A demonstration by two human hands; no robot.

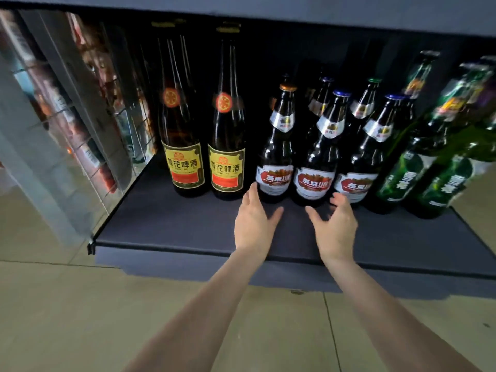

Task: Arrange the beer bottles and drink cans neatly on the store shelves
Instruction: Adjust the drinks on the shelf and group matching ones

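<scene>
Our left hand has fingers spread and straight, its tips at the base of the left red-label bottle, maybe touching; hard to tell. Our right hand is also spread, holding nothing, its tips just short of the right red-label bottle. The middle red-label bottle stands upright directly beyond the gap between both hands, equally near each. The shelf also holds two yellow-label bottles left of that bottle and green bottles right of it.

Two tall yellow-labelled bottles, three front-row red-and-white-labelled bottles with at least two similar ones behind, and several green bottles, exact count unclear.
</scene>
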